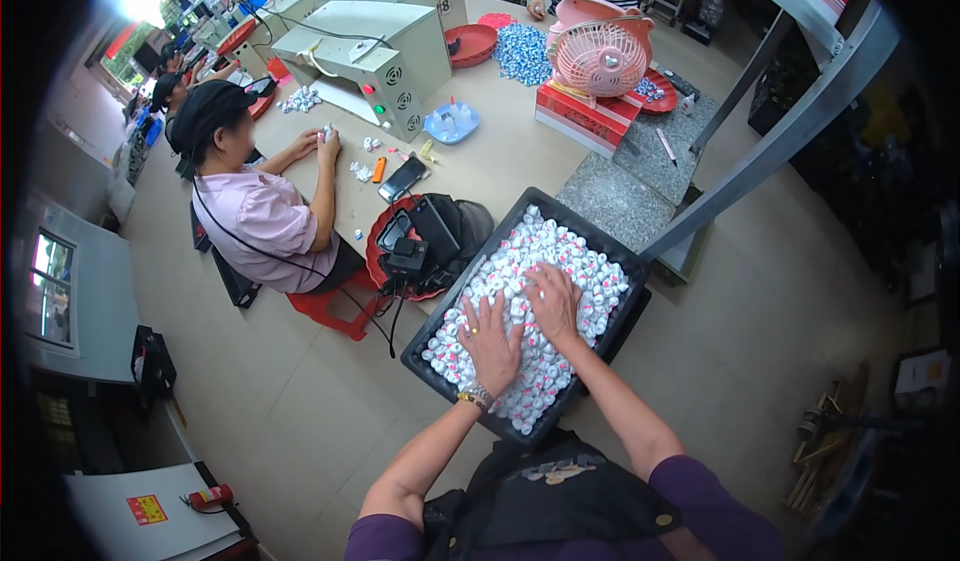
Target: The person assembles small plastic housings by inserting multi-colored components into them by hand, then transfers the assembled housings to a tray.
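A black rectangular tray (622, 326) in front of me is filled with small white rounded pieces (455, 353), many with pink spots; what they are exactly I cannot make out. My left hand (490, 343), wearing a ring and wrist bands, lies palm down on the heap with its fingers spread. Just to its right and a little farther off, my right hand (553, 303) rests on the same pieces, fingers apart and slightly bent. Neither hand grips anything that shows.
Left of the tray, a red basket (374, 246) holds a black bag and devices. A person (262, 191) sits at the table handling a small piece. Beyond are a grey machine (350, 61), a blue dish (452, 124) and a pink fan (600, 51). A metal post (770, 131) rises at right.
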`<act>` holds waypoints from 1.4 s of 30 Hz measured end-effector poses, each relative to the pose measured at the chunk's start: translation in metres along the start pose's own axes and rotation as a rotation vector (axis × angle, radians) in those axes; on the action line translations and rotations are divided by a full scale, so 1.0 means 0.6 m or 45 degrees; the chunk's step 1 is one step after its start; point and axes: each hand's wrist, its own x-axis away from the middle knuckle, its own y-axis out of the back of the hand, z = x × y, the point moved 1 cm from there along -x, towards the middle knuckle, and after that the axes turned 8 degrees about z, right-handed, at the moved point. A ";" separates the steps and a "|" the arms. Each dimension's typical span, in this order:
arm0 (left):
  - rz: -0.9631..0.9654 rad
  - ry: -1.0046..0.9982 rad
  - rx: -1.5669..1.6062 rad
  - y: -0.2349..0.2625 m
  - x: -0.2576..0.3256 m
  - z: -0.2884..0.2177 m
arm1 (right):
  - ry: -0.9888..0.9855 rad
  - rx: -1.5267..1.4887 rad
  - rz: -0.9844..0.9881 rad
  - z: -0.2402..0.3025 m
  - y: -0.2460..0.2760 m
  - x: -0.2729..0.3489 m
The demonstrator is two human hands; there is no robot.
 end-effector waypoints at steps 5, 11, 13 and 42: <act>-0.003 -0.148 -0.065 0.046 0.000 0.003 | 0.266 -0.029 -0.164 0.018 0.039 -0.116; -0.070 -0.144 -0.095 0.072 -0.019 0.062 | 0.324 0.053 -0.124 0.072 0.086 -0.313; -0.073 -0.172 -0.071 0.082 -0.025 0.070 | 0.300 0.034 -0.129 0.069 0.093 -0.384; 0.334 0.595 0.242 0.056 -0.135 0.084 | 0.247 0.512 0.219 -0.197 -0.284 -1.170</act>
